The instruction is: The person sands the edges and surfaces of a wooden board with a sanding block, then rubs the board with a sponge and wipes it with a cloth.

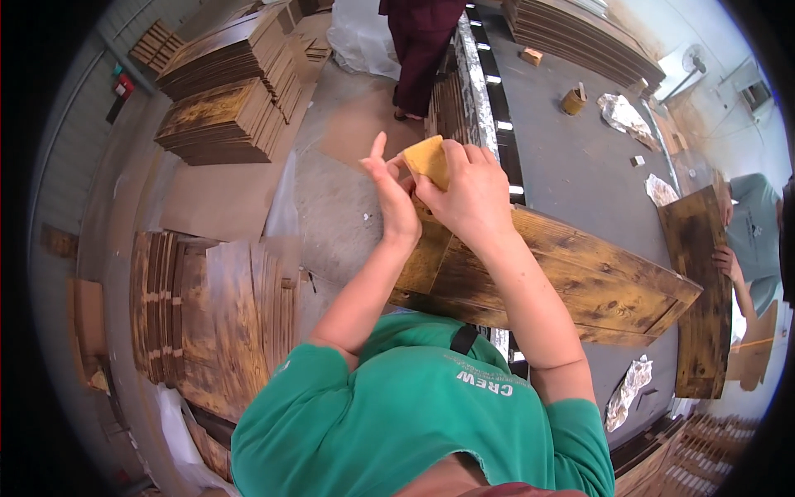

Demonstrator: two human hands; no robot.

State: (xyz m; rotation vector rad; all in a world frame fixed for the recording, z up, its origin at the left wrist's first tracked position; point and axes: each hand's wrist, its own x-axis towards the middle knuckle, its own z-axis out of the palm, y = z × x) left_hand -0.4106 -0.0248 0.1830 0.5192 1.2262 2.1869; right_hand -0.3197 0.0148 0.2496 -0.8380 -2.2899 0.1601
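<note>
Right hand [476,195] grips a yellow pad [427,159] near a stained wooden panel [571,277], left hand [397,205] half-spread alongside; visible staining looks complete, remaining work unclear.

Grey floor [335,207] runs beside a long dark worktable [571,178], between a ribbed wall [79,95] and a pale wall [650,29].

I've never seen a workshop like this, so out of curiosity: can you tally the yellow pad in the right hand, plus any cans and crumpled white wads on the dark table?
Yellow pad: 1
Can: 1
White wads: 3
Total: 5
</note>
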